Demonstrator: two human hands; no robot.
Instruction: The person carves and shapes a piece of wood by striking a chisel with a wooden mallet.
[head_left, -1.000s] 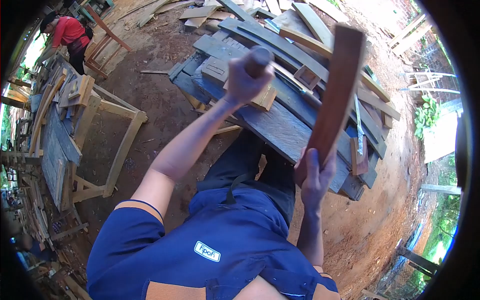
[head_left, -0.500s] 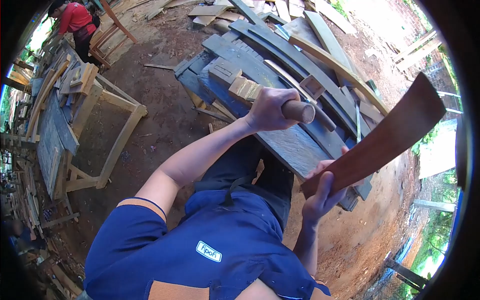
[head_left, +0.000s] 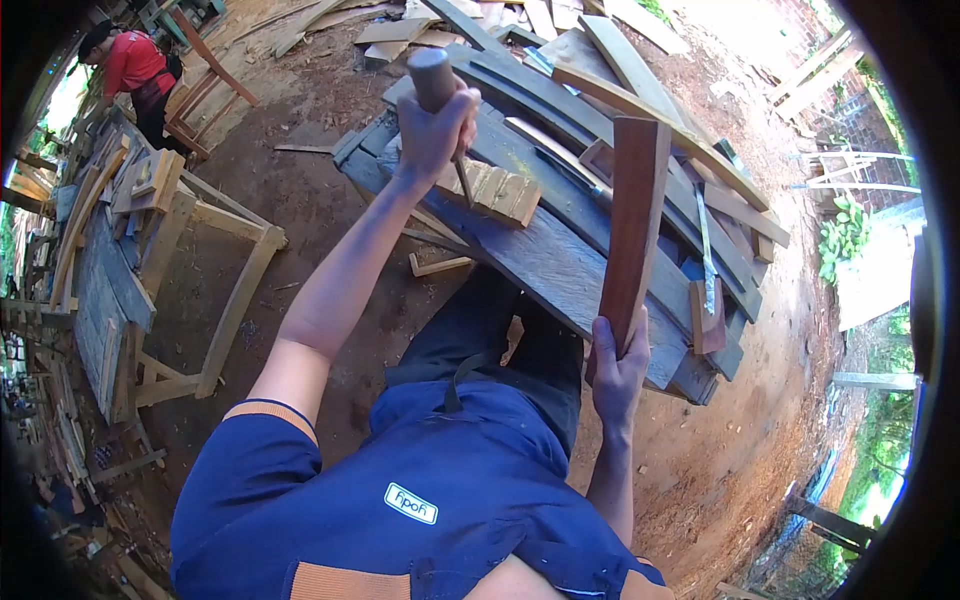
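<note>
My left hand (head_left: 430,140) is wrapped round the thick round handle of a chisel (head_left: 433,82). Its thin blade points down, with the tip at the near edge of a light, notched wooden block (head_left: 507,195). That block lies on the dark workbench (head_left: 560,258). To the right, my right hand (head_left: 620,378) grips the lower end of a long reddish-brown wooden piece (head_left: 636,215), which stands up over the bench, apart from the chisel.
Dark planks (head_left: 683,235) and a long light beam (head_left: 690,140) lie across the bench's far side. On the left is a wooden frame bench (head_left: 240,280) with boards. A person in red (head_left: 138,62) bends near a wooden chair (head_left: 205,85). Scrap wood lies beyond.
My left hand has moved left and away from me, and the chisel now points down at the block. The reddish-brown piece in my right hand has swung from slanting right to nearly upright.
</note>
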